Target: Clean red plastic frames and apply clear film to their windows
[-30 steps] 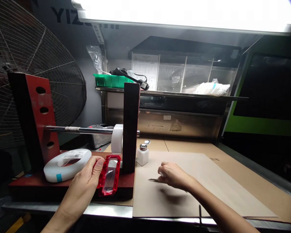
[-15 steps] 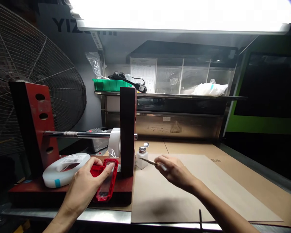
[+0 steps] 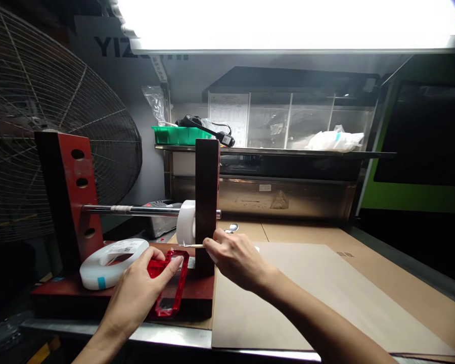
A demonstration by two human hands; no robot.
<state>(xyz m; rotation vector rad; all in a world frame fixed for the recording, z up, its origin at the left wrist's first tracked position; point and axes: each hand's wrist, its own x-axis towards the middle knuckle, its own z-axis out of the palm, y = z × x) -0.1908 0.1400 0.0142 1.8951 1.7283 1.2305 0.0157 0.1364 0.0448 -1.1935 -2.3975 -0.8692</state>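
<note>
My left hand (image 3: pixel 136 288) holds a red plastic frame (image 3: pixel 182 283) with a clear window, fingers behind it and thumb on its face. In my right hand (image 3: pixel 237 258) is a slim pointed tool (image 3: pixel 198 246), pinched and aimed left; whether it is tweezers I cannot tell. Its tip is at the lower edge of a white roll (image 3: pixel 185 222), just above the frame's top end. This roll hangs on a metal rod (image 3: pixel 144 211) between two red-and-black uprights. The right hand hides most of a small bottle with a metal cap (image 3: pixel 229 231).
On the stand's base (image 3: pixel 66 290) lies a wide roll of clear film (image 3: pixel 94 275). Brown cardboard (image 3: pixel 280 303) covers the bench to the right. Behind are a shelf (image 3: pixel 273 150) with a green bin (image 3: pixel 178 135) and a white plastic bag (image 3: pixel 335 140). A large fan (image 3: pixel 109 126) stands left.
My right hand has moved left with the tool, from beside the bottle to the white roll, now covering much of the bottle. My left hand still holds the red frame. The view has shifted slightly.
</note>
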